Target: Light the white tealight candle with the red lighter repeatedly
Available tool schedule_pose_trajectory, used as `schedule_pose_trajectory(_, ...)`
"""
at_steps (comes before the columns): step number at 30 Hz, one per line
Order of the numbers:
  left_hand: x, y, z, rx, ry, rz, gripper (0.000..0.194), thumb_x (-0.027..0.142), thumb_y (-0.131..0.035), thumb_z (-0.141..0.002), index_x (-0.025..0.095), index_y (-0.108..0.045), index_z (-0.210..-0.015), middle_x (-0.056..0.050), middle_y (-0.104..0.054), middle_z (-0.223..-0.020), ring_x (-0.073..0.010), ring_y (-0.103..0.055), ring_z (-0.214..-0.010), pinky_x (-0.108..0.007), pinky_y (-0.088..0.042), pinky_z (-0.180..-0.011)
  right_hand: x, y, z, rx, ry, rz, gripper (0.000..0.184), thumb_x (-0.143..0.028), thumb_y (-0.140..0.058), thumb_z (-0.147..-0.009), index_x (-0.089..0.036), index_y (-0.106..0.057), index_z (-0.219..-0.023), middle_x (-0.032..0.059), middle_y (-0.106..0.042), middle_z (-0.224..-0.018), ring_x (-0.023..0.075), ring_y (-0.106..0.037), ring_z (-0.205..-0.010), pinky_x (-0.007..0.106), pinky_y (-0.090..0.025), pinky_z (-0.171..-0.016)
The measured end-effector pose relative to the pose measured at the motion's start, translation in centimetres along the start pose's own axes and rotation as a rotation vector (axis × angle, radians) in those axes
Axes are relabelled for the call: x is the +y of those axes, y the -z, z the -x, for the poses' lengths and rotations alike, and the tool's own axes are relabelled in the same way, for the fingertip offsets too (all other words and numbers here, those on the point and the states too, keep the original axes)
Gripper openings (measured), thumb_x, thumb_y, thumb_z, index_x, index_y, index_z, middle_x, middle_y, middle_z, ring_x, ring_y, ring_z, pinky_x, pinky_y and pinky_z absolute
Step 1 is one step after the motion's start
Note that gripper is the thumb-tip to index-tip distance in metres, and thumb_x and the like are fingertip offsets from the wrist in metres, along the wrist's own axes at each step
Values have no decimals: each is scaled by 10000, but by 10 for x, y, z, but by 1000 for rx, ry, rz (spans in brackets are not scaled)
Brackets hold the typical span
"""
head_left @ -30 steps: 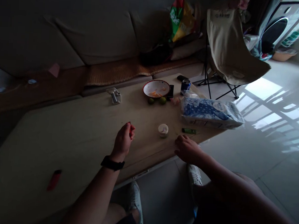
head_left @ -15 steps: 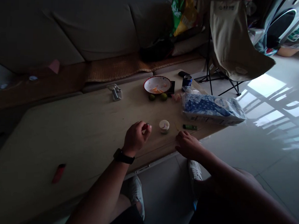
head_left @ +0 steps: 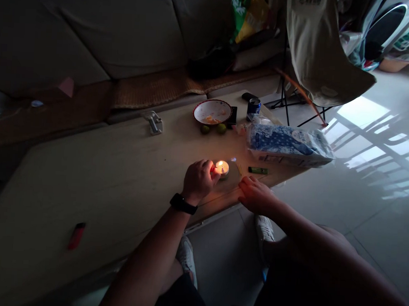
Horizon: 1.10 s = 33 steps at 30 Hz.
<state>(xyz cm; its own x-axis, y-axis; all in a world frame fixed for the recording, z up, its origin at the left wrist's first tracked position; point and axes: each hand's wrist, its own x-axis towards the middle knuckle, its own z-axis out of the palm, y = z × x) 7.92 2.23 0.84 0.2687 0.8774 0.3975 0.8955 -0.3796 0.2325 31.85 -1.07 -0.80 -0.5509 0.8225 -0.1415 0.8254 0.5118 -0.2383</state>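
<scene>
My left hand (head_left: 199, 182), with a black watch on its wrist, grips a small red lighter (head_left: 213, 169). A bright flame (head_left: 220, 163) burns from it at the rim of a small white candle (head_left: 223, 170) in a clear cup. Whether the wick itself is alight I cannot tell. At the table's near edge rests my right hand (head_left: 257, 192), fingers curled together; what they hold, if anything, is hidden. Thin yellowish sticks (head_left: 239, 169) lie just beyond its fingertips. A green lighter (head_left: 258, 170) is to the right of the sticks.
Farther back on the table (head_left: 87, 174) are a bowl (head_left: 212, 112), two green fruits (head_left: 221, 128), a blue can (head_left: 254, 107), a blue-white plastic pack (head_left: 290, 143) and a metal object (head_left: 154, 123). Another red lighter (head_left: 76, 236) lies near left. A folding chair (head_left: 322, 63) stands at right.
My left hand has moved right to the candle, and a flame now glows there, lighting the hand and tabletop. My right hand has stayed almost in place.
</scene>
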Motion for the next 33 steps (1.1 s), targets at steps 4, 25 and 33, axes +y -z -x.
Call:
schedule_pose_trajectory(4,2,0,-1,-10,-1,10,178,334,-531,-944,208,-560,-821,-96,-656,-807,-256,-589,-787,-391,-413,-717,-1,1,0,-4,0,5,283,-350,-664,-914,-163,-673,-1126,163,-627,-1224,313,-534,-1198,401,-452,-987)
schedule_pose_trajectory(25,2,1,1,-28,-31,-25,211,346,-514,-955,207,-545,-799,-86,-646,-794,-238,-581,-780,-379,-412,-720,-3,4,1,-6,0,16,270,-346,-650,-925,-151,-666,-1112,160,-635,-1206,302,-542,-1192,381,-453,-989)
schedule_pose_trajectory(33,-7,12,5,80,98,154,213,357,-486,-979,206,-527,-834,-70,-627,-805,-212,-562,-759,-348,-419,-711,-2,2,-1,-17,-6,11,278,-339,-658,-915,-164,-676,-1129,177,-630,-1227,320,-533,-1201,402,-455,-980)
